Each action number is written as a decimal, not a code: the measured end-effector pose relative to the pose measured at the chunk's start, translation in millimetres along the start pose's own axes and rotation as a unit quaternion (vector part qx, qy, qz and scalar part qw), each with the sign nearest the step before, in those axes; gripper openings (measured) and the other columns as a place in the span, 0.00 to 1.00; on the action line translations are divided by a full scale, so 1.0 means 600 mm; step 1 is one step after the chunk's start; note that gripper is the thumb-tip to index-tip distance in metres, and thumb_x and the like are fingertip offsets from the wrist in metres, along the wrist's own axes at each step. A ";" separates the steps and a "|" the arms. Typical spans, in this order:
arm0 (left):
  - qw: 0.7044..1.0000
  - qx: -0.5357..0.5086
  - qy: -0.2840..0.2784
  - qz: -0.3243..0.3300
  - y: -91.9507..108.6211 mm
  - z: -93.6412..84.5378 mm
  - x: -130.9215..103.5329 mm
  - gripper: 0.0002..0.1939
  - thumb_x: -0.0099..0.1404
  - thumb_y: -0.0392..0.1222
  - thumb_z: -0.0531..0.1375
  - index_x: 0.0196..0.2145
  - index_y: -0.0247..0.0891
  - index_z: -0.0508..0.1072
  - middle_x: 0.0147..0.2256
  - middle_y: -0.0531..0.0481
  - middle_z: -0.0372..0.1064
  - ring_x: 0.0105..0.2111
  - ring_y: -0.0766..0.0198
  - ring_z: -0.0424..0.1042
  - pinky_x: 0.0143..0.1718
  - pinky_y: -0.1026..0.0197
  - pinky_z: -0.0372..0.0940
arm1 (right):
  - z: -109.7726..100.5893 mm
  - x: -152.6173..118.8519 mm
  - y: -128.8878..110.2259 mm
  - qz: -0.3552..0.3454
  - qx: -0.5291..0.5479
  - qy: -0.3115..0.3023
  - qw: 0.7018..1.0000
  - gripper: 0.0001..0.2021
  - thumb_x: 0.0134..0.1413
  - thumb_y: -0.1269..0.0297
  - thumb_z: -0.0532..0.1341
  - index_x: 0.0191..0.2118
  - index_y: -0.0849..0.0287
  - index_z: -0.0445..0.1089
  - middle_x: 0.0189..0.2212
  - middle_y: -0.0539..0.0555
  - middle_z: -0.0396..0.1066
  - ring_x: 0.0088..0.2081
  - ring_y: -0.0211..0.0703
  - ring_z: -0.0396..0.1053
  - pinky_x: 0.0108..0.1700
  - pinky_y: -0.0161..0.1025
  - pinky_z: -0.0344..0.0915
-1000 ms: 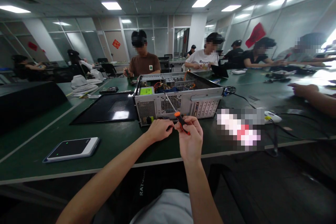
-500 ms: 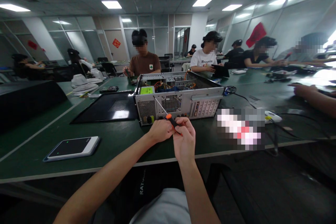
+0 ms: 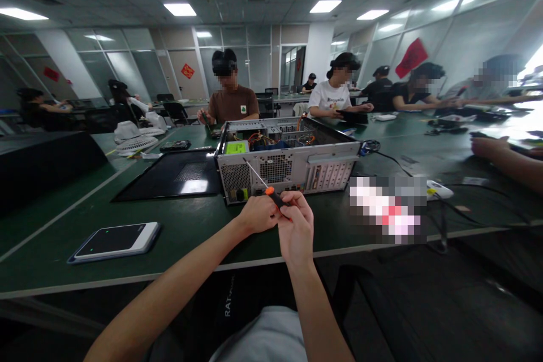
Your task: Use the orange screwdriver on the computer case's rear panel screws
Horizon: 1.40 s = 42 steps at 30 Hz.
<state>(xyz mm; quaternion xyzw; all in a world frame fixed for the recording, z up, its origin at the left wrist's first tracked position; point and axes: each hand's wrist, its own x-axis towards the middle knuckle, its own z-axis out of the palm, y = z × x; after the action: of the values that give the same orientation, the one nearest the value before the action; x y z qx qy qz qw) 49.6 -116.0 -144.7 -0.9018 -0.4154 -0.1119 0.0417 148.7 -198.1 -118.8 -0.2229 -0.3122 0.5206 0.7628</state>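
Screwdriver (image 3: 270,190) has been shifted left across the rear face of the open computer case (image 3: 297,154) since a second ago, its tip now shown over the panel near the vent at the case's left end; tip contact cannot be told. Case itself has not been moved. Screwdriver is held in front of the case, shaft slanted up and left, handle gripped between the thumb and curled fingers of the right hand (image 3: 297,226). Left hand (image 3: 258,214) is placed just beside it, near the case's lower edge, fingers curled; whether anything is gripped by them cannot be told. Wires (image 3: 258,139) and a bright green label (image 3: 236,147) are seen inside the case. A black panel (image 3: 163,178) is laid flat left of the case, a white-edged device (image 3: 114,239) nearer and left of it. A person in a brown shirt (image 3: 233,103) is seated beyond the case
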 end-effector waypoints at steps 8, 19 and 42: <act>1.000 -0.014 0.001 -0.005 -0.001 0.004 0.001 0.08 0.66 0.41 0.59 0.35 0.37 0.77 0.41 0.41 0.77 0.42 0.50 0.76 0.41 0.55 0.70 | -0.003 0.000 -0.002 -0.004 -0.005 -0.017 1.000 0.06 0.39 0.71 0.63 0.29 0.58 0.69 0.29 0.46 0.68 0.26 0.33 0.66 0.33 0.34 0.62; 0.998 0.007 0.067 0.013 -0.022 -0.001 -0.028 0.10 0.68 0.44 0.58 0.44 0.38 0.71 0.42 0.42 0.76 0.44 0.53 0.77 0.41 0.58 0.69 | -0.007 -0.001 -0.002 -0.071 -0.106 -0.006 0.992 0.08 0.43 0.71 0.67 0.31 0.56 0.68 0.28 0.44 0.66 0.27 0.34 0.63 0.34 0.34 0.61; 0.953 0.015 0.304 -0.013 -0.177 -0.004 -0.140 0.21 0.67 0.57 0.58 0.25 0.43 0.55 0.28 0.50 0.72 0.23 0.67 0.69 0.24 0.64 0.59 | 0.059 -0.093 0.119 -0.103 -0.690 -0.208 0.686 0.10 0.55 0.77 0.56 0.39 0.57 0.68 0.42 0.57 0.62 0.38 0.45 0.69 0.40 0.41 0.69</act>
<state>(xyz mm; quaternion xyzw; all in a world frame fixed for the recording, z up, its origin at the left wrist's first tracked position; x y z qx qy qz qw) -84.3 -109.6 -164.4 -0.8189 -0.3967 -0.3745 0.1780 62.2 -223.9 -154.6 -0.5385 -0.7550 0.1095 0.3578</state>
